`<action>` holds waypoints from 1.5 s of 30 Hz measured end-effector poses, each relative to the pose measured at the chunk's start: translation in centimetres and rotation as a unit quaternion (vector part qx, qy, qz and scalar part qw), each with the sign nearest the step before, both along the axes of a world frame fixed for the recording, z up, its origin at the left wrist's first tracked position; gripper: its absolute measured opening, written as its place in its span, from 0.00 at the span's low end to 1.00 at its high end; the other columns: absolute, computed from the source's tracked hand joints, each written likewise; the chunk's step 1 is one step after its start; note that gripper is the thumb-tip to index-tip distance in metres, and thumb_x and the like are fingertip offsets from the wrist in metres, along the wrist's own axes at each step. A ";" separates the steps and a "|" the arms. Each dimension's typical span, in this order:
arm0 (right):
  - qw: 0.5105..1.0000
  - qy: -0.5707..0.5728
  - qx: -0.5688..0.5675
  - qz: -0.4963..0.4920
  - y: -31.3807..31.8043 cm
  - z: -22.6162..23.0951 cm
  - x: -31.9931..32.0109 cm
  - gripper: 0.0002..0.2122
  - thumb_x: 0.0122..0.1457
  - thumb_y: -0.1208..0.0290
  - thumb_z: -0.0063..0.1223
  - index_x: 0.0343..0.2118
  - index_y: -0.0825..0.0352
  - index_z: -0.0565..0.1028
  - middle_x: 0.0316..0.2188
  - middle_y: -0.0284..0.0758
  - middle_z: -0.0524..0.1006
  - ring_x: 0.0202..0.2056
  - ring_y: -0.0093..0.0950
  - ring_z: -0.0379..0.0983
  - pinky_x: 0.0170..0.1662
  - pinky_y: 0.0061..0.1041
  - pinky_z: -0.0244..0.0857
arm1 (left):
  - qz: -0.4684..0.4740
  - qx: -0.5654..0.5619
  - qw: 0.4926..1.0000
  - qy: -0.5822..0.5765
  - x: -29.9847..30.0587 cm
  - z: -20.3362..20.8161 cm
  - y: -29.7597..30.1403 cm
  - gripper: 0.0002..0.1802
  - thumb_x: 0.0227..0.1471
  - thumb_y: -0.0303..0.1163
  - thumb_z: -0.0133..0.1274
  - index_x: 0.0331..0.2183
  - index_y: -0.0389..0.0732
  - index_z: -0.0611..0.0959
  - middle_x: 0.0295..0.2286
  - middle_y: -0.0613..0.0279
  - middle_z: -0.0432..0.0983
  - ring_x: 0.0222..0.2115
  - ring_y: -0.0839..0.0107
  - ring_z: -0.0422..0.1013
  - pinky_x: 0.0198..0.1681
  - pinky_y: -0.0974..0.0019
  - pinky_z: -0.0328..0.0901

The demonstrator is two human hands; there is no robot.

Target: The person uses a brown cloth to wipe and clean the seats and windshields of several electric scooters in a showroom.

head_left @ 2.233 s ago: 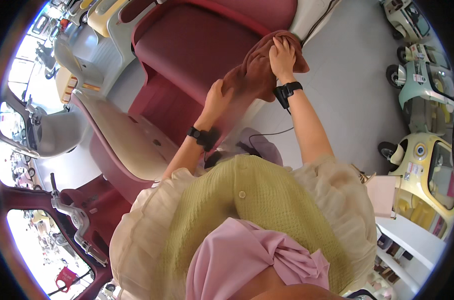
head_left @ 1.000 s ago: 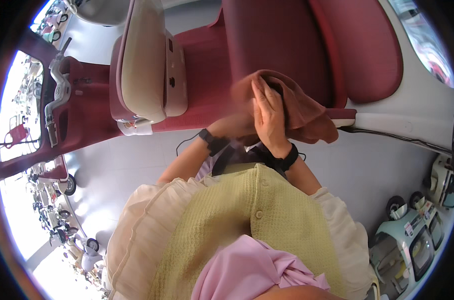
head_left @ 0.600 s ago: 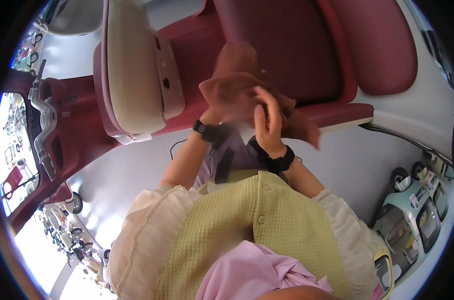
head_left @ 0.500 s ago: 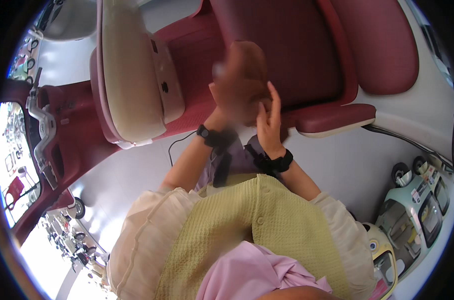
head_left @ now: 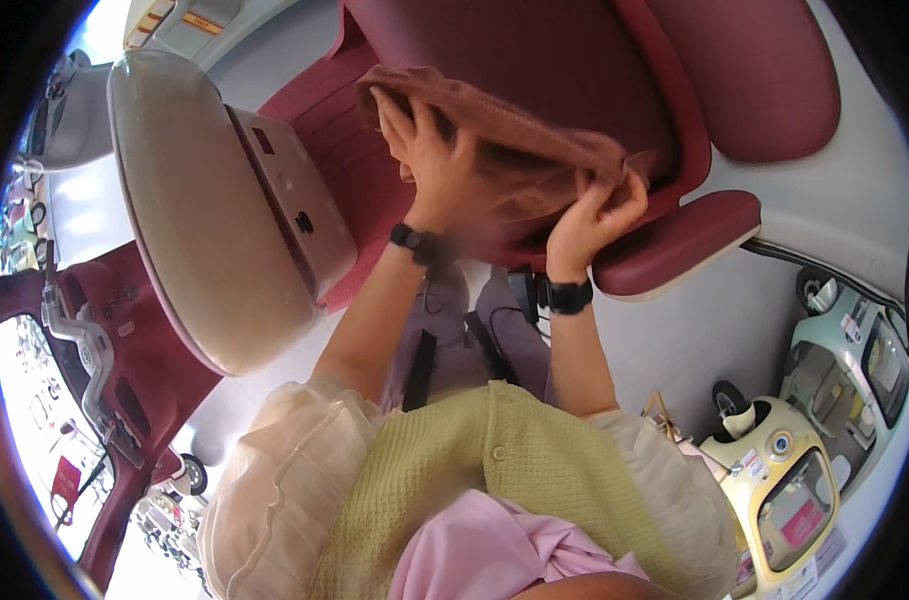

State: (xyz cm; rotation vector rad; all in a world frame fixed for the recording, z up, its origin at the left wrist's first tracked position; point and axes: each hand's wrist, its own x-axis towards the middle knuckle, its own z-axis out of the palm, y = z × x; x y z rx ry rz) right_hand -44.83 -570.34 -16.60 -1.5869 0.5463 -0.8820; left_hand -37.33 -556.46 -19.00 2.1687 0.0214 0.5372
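A brown cloth [head_left: 515, 125] is stretched loosely between my two hands, above the front part of a dark red seat [head_left: 535, 50]. My left hand [head_left: 440, 165] has hold of the cloth's left end, its fingers spread and partly tucked in the fabric. At the right end, my right hand [head_left: 597, 220] pinches a corner between thumb and fingers. A shadowed fold sags between the hands, and the cloth's underside is partly hidden. Each of my wrists wears a black band.
A red padded armrest [head_left: 675, 245] lies just right of my right hand. To the left stand a cream seat back [head_left: 195, 200] and silver handlebars [head_left: 93, 350]. Small yellow [head_left: 775, 480] and pale green vehicles [head_left: 840, 370] stand at the lower right.
The cloth was bunched and blurred between my hands; now it is spread wider. My hands have moved apart, the right one further right. The view has shifted, showing more of the cream seat back.
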 end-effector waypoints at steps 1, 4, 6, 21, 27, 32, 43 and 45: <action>0.998 -0.031 -0.059 0.021 -0.6 -0.8 1.1 0.19 0.59 0.76 0.42 0.53 0.73 0.56 0.53 0.44 0.59 0.53 0.34 0.58 0.56 0.31 0.54 | 0.029 0.145 0.989 0.005 0.4 -1.0 -0.6 0.36 0.46 0.44 0.51 0.56 0.43 0.63 0.59 0.42 0.39 0.59 0.45 0.40 0.55 0.43 0.43; 0.930 0.211 -0.297 0.045 -0.6 -4.2 3.4 0.29 0.57 0.68 0.43 0.60 0.70 0.49 0.59 0.58 0.46 0.60 0.52 0.42 0.60 0.45 0.40 | -0.057 0.245 0.966 0.059 1.6 -3.8 -1.5 0.35 0.48 0.47 0.50 0.55 0.43 0.64 0.60 0.46 0.38 0.60 0.42 0.35 0.56 0.37 0.39; 0.884 0.323 -0.334 0.052 -0.5 -6.7 4.3 0.30 0.58 0.63 0.43 0.60 0.69 0.50 0.59 0.60 0.44 0.60 0.58 0.39 0.60 0.49 0.37 | -0.177 0.299 0.923 0.166 2.2 -5.3 -1.8 0.37 0.49 0.52 0.48 0.56 0.42 0.63 0.60 0.48 0.41 0.60 0.40 0.31 0.57 0.35 0.35; 0.799 0.403 -0.439 0.082 2.1 -11.5 12.6 0.26 0.58 0.59 0.39 0.56 0.69 0.59 0.60 0.54 0.47 0.59 0.61 0.37 0.59 0.55 0.34 | -0.120 0.333 0.930 0.098 9.8 -7.5 -2.2 0.28 0.53 0.47 0.42 0.55 0.50 0.66 0.59 0.54 0.48 0.59 0.37 0.30 0.54 0.29 0.29; 0.772 0.367 -0.505 0.118 2.5 -12.1 15.9 0.25 0.59 0.60 0.36 0.59 0.62 0.57 0.61 0.50 0.46 0.60 0.60 0.36 0.58 0.58 0.31 | -0.135 0.310 0.940 0.044 12.7 -7.7 -1.4 0.26 0.51 0.42 0.43 0.53 0.52 0.69 0.57 0.56 0.53 0.60 0.42 0.33 0.56 0.32 0.29; 0.779 0.377 -0.475 0.157 0.7 -11.9 19.0 0.27 0.59 0.56 0.36 0.60 0.59 0.54 0.62 0.50 0.43 0.60 0.61 0.33 0.58 0.60 0.30 | -0.142 0.329 0.932 0.055 15.1 -8.0 -1.3 0.26 0.54 0.44 0.39 0.55 0.52 0.67 0.58 0.58 0.52 0.61 0.45 0.33 0.57 0.34 0.27; 0.713 0.301 -0.586 0.238 -2.5 -12.5 21.5 0.27 0.58 0.50 0.37 0.57 0.62 0.62 0.62 0.47 0.45 0.62 0.53 0.35 0.60 0.56 0.30 | -0.095 0.374 0.921 0.047 15.4 -8.4 -2.0 0.27 0.54 0.45 0.37 0.56 0.53 0.64 0.58 0.61 0.53 0.61 0.47 0.37 0.57 0.34 0.30; 0.717 0.322 -0.572 0.232 -2.2 -12.5 21.2 0.27 0.58 0.51 0.36 0.57 0.63 0.62 0.62 0.48 0.46 0.62 0.53 0.35 0.59 0.57 0.29 | -0.093 0.381 0.919 0.043 15.4 -8.2 -2.0 0.28 0.54 0.45 0.37 0.56 0.52 0.65 0.58 0.61 0.54 0.60 0.47 0.39 0.57 0.34 0.30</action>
